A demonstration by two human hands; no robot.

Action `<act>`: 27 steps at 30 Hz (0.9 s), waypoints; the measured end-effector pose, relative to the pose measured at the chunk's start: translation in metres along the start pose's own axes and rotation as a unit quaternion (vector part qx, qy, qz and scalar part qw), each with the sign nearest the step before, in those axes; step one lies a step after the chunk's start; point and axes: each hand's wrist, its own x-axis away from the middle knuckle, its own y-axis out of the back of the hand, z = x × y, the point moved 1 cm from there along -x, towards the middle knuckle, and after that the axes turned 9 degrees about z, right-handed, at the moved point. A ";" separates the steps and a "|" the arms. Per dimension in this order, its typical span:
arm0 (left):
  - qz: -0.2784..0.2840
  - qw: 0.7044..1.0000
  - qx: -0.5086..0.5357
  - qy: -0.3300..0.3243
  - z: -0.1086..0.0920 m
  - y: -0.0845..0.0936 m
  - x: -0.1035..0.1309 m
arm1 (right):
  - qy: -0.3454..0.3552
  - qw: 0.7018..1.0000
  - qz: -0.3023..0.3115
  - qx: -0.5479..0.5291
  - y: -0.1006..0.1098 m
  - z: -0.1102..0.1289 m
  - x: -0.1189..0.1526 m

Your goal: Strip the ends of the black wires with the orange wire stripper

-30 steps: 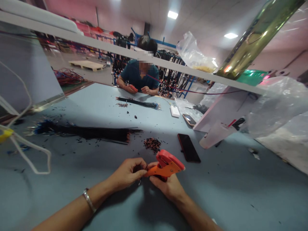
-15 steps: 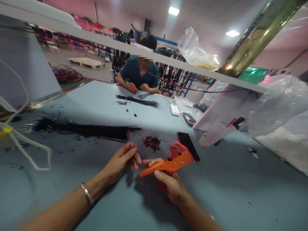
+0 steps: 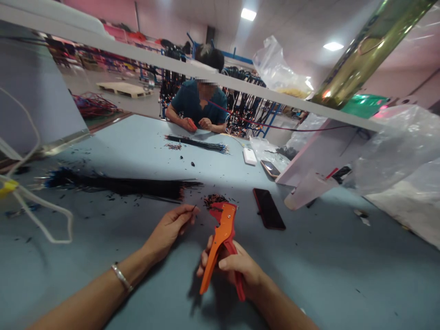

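R hand (image 3: pixel 242 268): ours, wrapped round orange/red stripper (image 3: pixel 225 224), handles spread; its head partly blocks our view of clippings pile (image 3: pixel 213 199).
L hand (image 3: pixel 171 224): apart from R, fingertips pinched on thin dark wire (image 3: pixel 194 209).
Phone (image 3: pixel 269 209): flat on surface (image 3: pixel 326 275), R of stripper.
Blk wire bundle (image 3: pixel 127 186): on L, just beyond our L hand; white cord (image 3: pixel 66 215) loops nearby.
Far side: smaller bundle (image 3: pixel 197 143), white box (image 3: pixel 249 156).
Shelf edge (image 3: pixel 247 92): cuts across, hiding part of co-worker (image 3: pixel 192 103) opp. us w/ red tool (image 3: pixel 191 124).
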 end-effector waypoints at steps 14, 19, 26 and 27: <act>0.003 0.996 -0.087 -0.009 0.004 0.001 0.002 | -0.043 0.998 0.024 -0.043 0.003 -0.007 -0.001; -0.005 0.996 -0.090 -0.026 -0.002 -0.002 0.003 | -0.051 0.998 0.032 -0.032 0.006 -0.008 -0.001; -0.046 0.993 -0.098 -0.045 -0.002 0.000 0.003 | -0.010 0.997 0.075 -0.007 0.001 0.001 0.005; -0.056 0.992 -0.098 -0.048 -0.002 0.000 0.003 | -0.006 0.997 0.072 0.003 0.001 0.004 0.006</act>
